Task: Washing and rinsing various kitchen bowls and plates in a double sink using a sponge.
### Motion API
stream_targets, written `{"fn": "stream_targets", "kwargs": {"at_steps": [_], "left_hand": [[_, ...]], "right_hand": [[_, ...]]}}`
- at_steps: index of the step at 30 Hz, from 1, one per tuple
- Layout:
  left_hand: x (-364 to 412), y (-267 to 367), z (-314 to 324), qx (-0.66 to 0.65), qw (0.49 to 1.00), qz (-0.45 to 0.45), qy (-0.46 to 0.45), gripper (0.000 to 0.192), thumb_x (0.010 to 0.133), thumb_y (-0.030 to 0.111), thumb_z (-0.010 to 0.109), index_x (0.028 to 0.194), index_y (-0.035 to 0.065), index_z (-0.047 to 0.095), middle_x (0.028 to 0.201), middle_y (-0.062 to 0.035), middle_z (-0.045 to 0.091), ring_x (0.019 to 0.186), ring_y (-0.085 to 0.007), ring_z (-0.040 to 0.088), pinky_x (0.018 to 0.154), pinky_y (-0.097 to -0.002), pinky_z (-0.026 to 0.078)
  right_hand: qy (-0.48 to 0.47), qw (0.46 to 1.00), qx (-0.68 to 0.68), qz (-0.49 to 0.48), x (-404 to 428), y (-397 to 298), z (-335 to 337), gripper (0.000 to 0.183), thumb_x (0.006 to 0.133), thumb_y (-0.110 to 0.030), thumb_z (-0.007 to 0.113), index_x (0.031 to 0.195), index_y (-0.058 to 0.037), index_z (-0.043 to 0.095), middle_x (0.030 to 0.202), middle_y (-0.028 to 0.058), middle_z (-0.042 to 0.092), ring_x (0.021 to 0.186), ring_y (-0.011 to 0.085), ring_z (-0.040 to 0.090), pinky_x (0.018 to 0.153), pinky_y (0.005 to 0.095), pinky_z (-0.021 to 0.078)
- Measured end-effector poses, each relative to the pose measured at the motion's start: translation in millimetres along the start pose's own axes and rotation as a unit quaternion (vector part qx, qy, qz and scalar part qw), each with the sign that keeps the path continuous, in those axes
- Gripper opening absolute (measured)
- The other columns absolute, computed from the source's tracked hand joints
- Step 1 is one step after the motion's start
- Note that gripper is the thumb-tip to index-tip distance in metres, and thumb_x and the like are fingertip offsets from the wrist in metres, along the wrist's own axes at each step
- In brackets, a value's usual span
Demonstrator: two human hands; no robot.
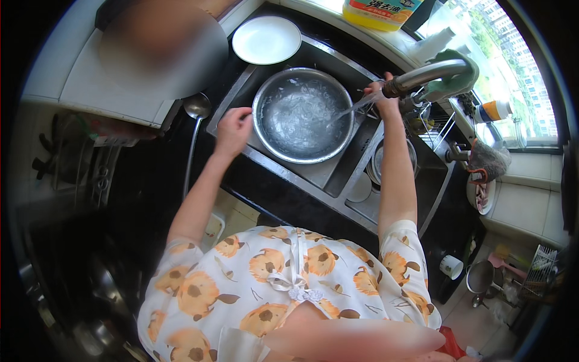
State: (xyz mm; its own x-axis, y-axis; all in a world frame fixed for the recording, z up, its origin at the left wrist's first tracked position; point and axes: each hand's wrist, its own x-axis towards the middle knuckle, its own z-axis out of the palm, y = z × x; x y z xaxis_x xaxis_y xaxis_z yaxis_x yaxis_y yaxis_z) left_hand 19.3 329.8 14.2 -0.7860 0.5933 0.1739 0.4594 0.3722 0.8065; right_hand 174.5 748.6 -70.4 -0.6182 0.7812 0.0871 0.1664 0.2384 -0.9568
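A round stainless steel basin (pixel 302 115) holding water sits in the left bowl of a double sink (pixel 340 174). Water runs into it from the tap spout (pixel 427 77), which has a green cloth over its bend. My left hand (pixel 234 131) is at the basin's left rim, fingers curled; whether it grips the rim cannot be told. Behind the spout and its stream is my right hand (pixel 381 97), near the tap's base, its fingers partly hidden. A white plate (pixel 267 40) lies beyond the basin on the dark counter.
A steel ladle (pixel 196 108) lies left of the sink. Metal pots (pixel 393 158) stand in the right bowl, with a wire rack (pixel 436 124) behind them. A bottle of yellow liquid (pixel 380 16) is on the window ledge. A bowl of meat (pixel 482 197) stands at the right.
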Motion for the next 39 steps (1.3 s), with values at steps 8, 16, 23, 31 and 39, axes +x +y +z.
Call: {"fn": "stream_targets", "kwargs": {"at_steps": [8, 16, 23, 31, 39], "left_hand": [[-35, -62, -93, 0.274, 0.955, -0.065, 0.096, 0.025, 0.083, 0.025, 0.061, 0.101, 0.0071, 0.061, 0.095, -0.011, 0.058, 0.086, -0.031, 0.059, 0.073, -0.0404, 0.048], [-51, -76, -98, 0.349, 0.921, -0.17, 0.001, 0.028, 0.078, 0.025, 0.066, 0.096, 0.0051, 0.056, 0.093, -0.0146, 0.059, 0.089, -0.0345, 0.059, 0.077, -0.0437, 0.048], [-38, -42, -82, 0.033, 0.959, -0.281, -0.002, 0.018, 0.081, 0.009, 0.063, 0.093, 0.001, 0.053, 0.069, -0.008, 0.057, 0.055, -0.0178, 0.06, 0.047, -0.0302, 0.051], [4, 22, 8, -0.123, 0.935, -0.263, -0.202, 0.015, 0.082, 0.006, 0.061, 0.094, 0.0024, 0.053, 0.07, -0.003, 0.053, 0.053, -0.0081, 0.055, 0.042, -0.0222, 0.047], [62, -14, 145, 0.377, 0.87, -0.041, -0.316, 0.024, 0.081, 0.002, 0.052, 0.102, 0.0002, 0.062, 0.109, -0.0262, 0.059, 0.103, -0.0364, 0.059, 0.086, -0.0422, 0.049]], "right_hand": [[0.107, 0.98, -0.162, -0.043, 22, 42, -40, 0.023, 0.087, -0.021, 0.048, 0.095, -0.0021, 0.058, 0.086, 0.0122, 0.065, 0.079, 0.0177, 0.063, 0.072, 0.032, 0.0487], [-0.121, 0.992, 0.038, 0.016, -131, -146, -24, 0.039, 0.09, -0.009, 0.051, 0.127, -0.0008, 0.041, 0.091, 0.0121, 0.062, 0.075, 0.0164, 0.063, 0.063, 0.0271, 0.0507], [-0.111, 0.977, -0.181, 0.012, -252, -175, -108, 0.041, 0.089, -0.006, 0.055, 0.128, -0.0033, 0.047, 0.075, 0.0046, 0.057, 0.065, 0.0108, 0.053, 0.062, 0.0235, 0.0436], [-0.062, 0.906, -0.412, 0.078, -307, -63, -169, 0.027, 0.082, -0.006, 0.058, 0.108, -0.0038, 0.054, 0.09, 0.0179, 0.06, 0.085, 0.0364, 0.059, 0.073, 0.0442, 0.0457], [-0.112, 0.847, -0.504, 0.13, -292, 12, -178, 0.02, 0.08, -0.011, 0.059, 0.099, -0.0051, 0.054, 0.092, 0.0194, 0.061, 0.088, 0.0381, 0.059, 0.074, 0.0469, 0.0478]]}}
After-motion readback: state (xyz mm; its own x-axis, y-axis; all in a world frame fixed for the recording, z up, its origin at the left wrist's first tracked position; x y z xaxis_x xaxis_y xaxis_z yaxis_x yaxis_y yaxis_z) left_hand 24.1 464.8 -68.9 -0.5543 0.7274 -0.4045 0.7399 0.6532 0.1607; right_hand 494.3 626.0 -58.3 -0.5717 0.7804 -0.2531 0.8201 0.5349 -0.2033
